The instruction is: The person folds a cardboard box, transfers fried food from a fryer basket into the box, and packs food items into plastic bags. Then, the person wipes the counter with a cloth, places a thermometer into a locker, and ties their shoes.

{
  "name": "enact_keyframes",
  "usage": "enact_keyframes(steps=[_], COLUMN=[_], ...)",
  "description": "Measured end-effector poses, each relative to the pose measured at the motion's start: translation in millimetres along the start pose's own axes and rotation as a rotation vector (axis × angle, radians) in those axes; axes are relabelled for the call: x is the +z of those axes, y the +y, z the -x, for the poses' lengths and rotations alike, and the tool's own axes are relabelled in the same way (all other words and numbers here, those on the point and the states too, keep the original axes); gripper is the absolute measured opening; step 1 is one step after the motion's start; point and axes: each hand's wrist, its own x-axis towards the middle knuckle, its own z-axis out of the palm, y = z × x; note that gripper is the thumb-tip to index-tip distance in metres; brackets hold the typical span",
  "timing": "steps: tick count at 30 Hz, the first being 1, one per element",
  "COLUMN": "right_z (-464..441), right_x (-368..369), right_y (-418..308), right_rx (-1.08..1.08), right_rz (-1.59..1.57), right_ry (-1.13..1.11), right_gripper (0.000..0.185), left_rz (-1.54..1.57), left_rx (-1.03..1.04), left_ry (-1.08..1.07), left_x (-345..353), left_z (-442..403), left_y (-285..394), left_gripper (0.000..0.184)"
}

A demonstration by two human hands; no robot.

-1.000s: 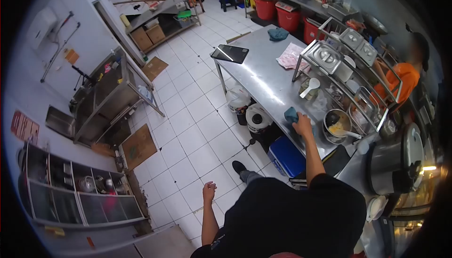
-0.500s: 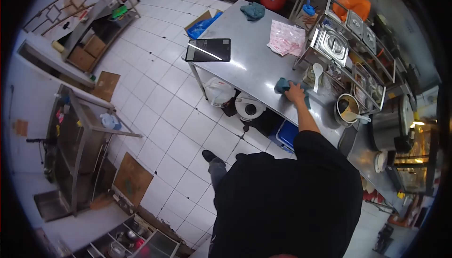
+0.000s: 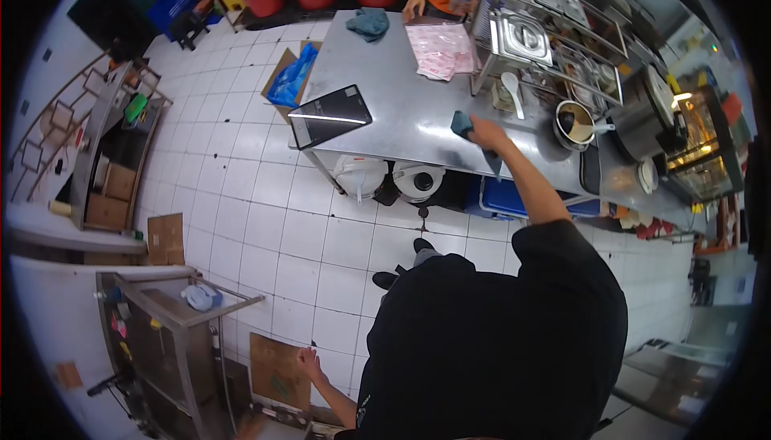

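Observation:
My right hand point(image 3: 487, 132) is closed on a dark teal cloth point(image 3: 461, 124), pressed to the steel table point(image 3: 401, 111) near its front edge. One end of the cloth sticks out past my fingers, and another part hangs toward the edge below my hand. To the right of it lie a white spoon point(image 3: 511, 95) and a pot point(image 3: 572, 125) with a pale ladle in it. A black tablet point(image 3: 331, 116) rests at the table's left corner. Low on the left, my left hand point(image 3: 308, 362) hangs over the floor, fingers curled, with nothing visible in it.
A second cloth point(image 3: 368, 24) and pink-white packaging point(image 3: 442, 50) lie farther back on the table. A co-worker's hand point(image 3: 414, 5) touches the far edge. A rack with lidded steel pans point(image 3: 522, 38) stands at right. White containers point(image 3: 418, 181) sit underneath; a metal stand point(image 3: 181, 311) is at left.
The view has turned, shifting the table. My right hand still grips the cloth, now bunched differently and nearer the front edge. My left hand and a co-worker's hand have come into view.

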Motion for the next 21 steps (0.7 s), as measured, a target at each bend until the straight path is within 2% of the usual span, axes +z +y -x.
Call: enact_keyframes(steps=[1, 2, 4, 5, 7, 8, 10, 11, 12, 13, 14, 15, 16, 17, 19, 21], right_z=[-10, -7, -14, -23, 16, 29, 56, 74, 84, 119, 146, 168, 189, 208, 229, 227], right_x=[-2, 1, 14, 30, 18, 36, 103, 139, 206, 247, 283, 315, 338, 354, 372, 374], right_y=[13, 15, 11, 11, -39, -51, -69, -70, -60, -59, -54, -48, -42, -35, -24, -35], right_rx=[0.064, 0.114, 0.095, 0.024, -0.033, -0.040, -0.096, -0.175, -0.045, -0.137, -0.112, -0.069, -0.043, -0.025, 0.009, 0.066], right_rz=[0.064, 0.215, 0.310, 0.255, -0.163, -0.237, -0.423, -0.375, -0.419, -0.336, -0.289, -0.231, -0.175, -0.121, -0.077, -0.124], right_ry=[-0.027, 0.060, 0.221, 0.291, 0.196, 0.151, 0.142, 0.050, -0.079, -0.032, -0.146, -0.306, -0.436, -0.552, -0.696, -0.761], right_gripper=[0.053, 0.057, 0.061, 0.060, 0.040, 0.030, 0.026, 0.022, 0.019, 0.026, 0.026, 0.026, 0.027, 0.027, 0.028, 0.029], left_rz=[-0.039, -0.078, 0.055, 0.105, -0.173, -0.380, -0.933, -1.048, -0.906, -0.502, -0.132, 0.171, 0.400, 0.677, 0.989, 1.096], left_rx=[0.054, 0.108, -0.072, -0.171, -0.072, -0.027, 0.280, 0.410, 0.245, -0.046, -0.238, -0.292, -0.296, -0.309, -0.079, 0.080], left_ry=[-0.004, -0.006, -0.229, -0.330, -0.186, -0.272, -0.493, -0.543, -0.549, -0.497, -0.432, -0.440, -0.457, -0.499, -0.737, -0.810], left_x=[7, 14, 6, 2, 38, 53, 47, 53, 47, 56, 69, 88, 104, 110, 122, 132], left_z=[-5, -12, -62, -87, -42, -41, -60, -55, -54, -37, -22, 6, 33, 39, 39, 45], left_y=[11, 22, 2, -10, -21, -36, -88, -90, -100, -92, -75, -25, 32, 69, 144, 232], left_gripper=[0.030, 0.029, 0.028, 0.028, 0.021, 0.028, 0.042, 0.048, 0.055, 0.064, 0.072, 0.082, 0.093, 0.093, 0.090, 0.091])
